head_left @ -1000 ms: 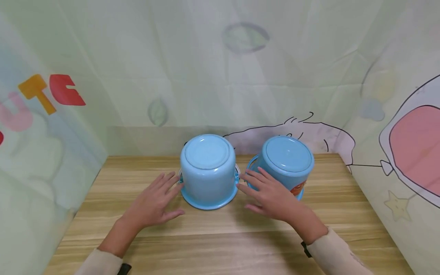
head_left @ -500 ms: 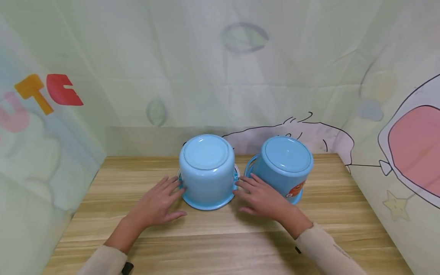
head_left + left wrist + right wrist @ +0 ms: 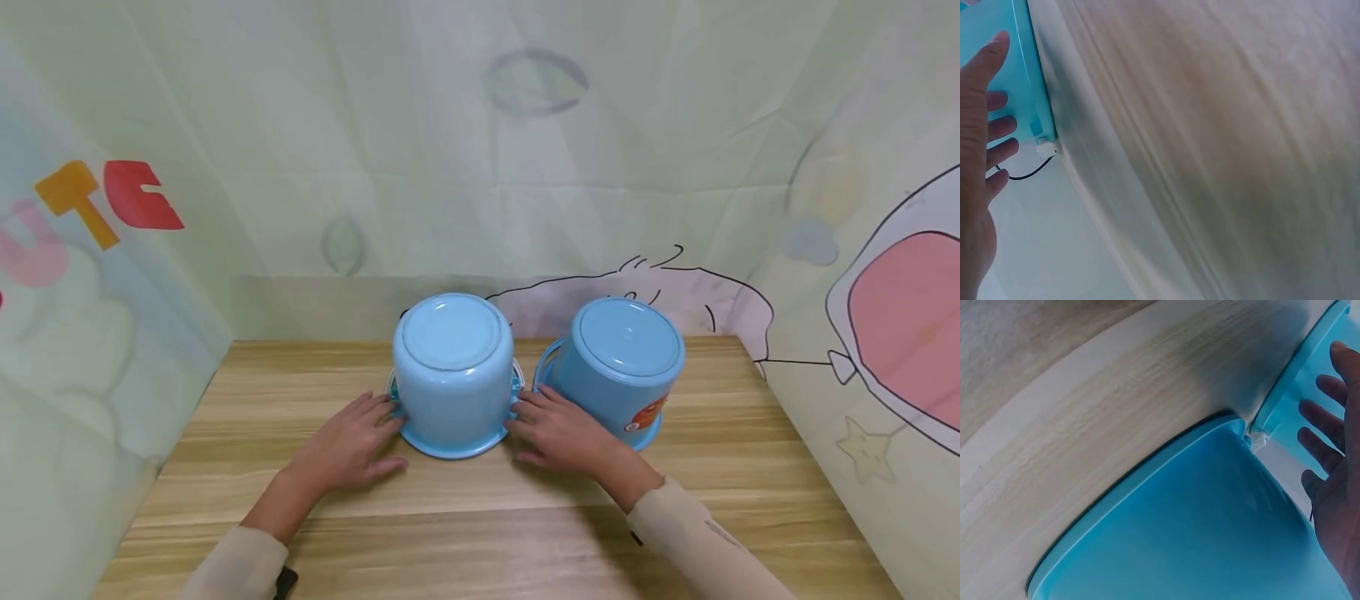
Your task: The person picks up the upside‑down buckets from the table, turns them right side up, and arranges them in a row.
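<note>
A light blue bucket (image 3: 453,375) stands upside down near the back of the table, its round base facing up. My left hand (image 3: 352,442) is at its left side, fingertips right by the lower wall and the handle lug. On the opposite side, my right hand (image 3: 562,433) reaches in with its fingertips close to the rim. Both hands have loosely extended fingers; in the left wrist view the thumb (image 3: 999,39) stands apart from the others. Another upturned blue bucket (image 3: 622,350), with a red-orange label, stands just right of my right hand.
The wood-grain table (image 3: 480,550) extends toward me and out to both sides. Printed cloth (image 3: 420,167) hangs behind and along the left and right edges. The second bucket is close beside my right forearm.
My right hand has moved left and slightly down, closer to the left bucket's rim. The left hand has shifted slightly right toward the same bucket. Both buckets have stayed in place.
</note>
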Motion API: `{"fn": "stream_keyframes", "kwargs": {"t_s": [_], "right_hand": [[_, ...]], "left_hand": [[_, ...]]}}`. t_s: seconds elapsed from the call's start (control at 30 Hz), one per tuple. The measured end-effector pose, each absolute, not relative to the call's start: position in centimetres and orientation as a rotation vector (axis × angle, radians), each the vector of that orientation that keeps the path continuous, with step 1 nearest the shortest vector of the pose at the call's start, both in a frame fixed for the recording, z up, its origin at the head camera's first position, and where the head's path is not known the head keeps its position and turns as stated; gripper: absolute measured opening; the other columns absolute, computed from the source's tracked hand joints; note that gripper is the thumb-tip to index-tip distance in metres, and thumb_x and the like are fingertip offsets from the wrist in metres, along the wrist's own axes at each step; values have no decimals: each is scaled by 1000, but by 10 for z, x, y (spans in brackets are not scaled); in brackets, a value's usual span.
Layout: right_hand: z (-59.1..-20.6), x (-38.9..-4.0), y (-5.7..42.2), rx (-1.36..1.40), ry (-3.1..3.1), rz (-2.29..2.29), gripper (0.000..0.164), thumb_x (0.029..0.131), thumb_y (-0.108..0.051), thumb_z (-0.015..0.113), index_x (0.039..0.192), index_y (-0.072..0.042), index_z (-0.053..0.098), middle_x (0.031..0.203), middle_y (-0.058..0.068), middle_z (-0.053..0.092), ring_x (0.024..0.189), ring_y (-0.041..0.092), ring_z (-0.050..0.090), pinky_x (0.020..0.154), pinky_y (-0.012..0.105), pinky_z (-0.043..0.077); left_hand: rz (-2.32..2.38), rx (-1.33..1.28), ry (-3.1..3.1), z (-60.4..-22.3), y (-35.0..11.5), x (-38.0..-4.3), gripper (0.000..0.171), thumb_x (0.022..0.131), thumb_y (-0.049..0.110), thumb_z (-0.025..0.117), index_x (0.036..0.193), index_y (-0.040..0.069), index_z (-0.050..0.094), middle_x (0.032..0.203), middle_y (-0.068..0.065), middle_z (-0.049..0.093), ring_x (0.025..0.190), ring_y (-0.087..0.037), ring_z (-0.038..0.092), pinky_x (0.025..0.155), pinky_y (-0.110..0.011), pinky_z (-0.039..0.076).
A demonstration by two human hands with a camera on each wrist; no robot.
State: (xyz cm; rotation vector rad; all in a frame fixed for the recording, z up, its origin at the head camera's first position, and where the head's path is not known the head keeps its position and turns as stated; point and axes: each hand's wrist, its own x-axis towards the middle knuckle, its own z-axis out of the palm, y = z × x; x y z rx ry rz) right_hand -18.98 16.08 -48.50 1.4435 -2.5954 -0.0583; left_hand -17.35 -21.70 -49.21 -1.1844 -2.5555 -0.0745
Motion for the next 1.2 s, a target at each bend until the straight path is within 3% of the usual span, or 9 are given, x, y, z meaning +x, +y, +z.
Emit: {"fn": "stream_keyframes", "kwargs": {"t_s": [0.43, 0.8, 1.07, 1.2], "right_hand": [[-494, -198, 155, 1491, -2539, -196, 40, 95, -42, 74, 126, -17, 71, 126, 4, 70, 129, 27, 62, 113, 52, 47], [-497, -205, 148, 1505, -2505, -178, 23, 98, -32, 71, 114, -17, 74, 115, 1, 70, 116, 22, 65, 109, 50, 51], [-497, -208, 146, 1500, -2532, -208, 17, 100, -31, 69, 109, -17, 72, 111, 0, 69, 111, 19, 66, 110, 47, 50], [-497, -208, 146, 1503, -2549, -176, 14, 100, -29, 68, 108, -18, 71, 108, -1, 69, 107, 17, 66, 103, 43, 54]], "left_hand": [[-69, -1211, -2571, -498, -211, -181, 51, 85, 49, 81, 108, 5, 75, 110, -12, 72, 110, -31, 67, 104, -49, 53], [-102, -1251, -2514, -504, -208, -186, 34, 84, 39, 84, 86, 8, 72, 88, -4, 64, 86, -21, 60, 84, -39, 56], [-90, -1240, -2519, -503, -205, -189, 33, 83, 37, 85, 75, 11, 68, 78, -1, 60, 74, -17, 55, 71, -34, 52], [-121, -1221, -2558, -503, -204, -189, 32, 84, 35, 85, 71, 11, 68, 76, 1, 59, 71, -16, 53, 68, -33, 50]]}}
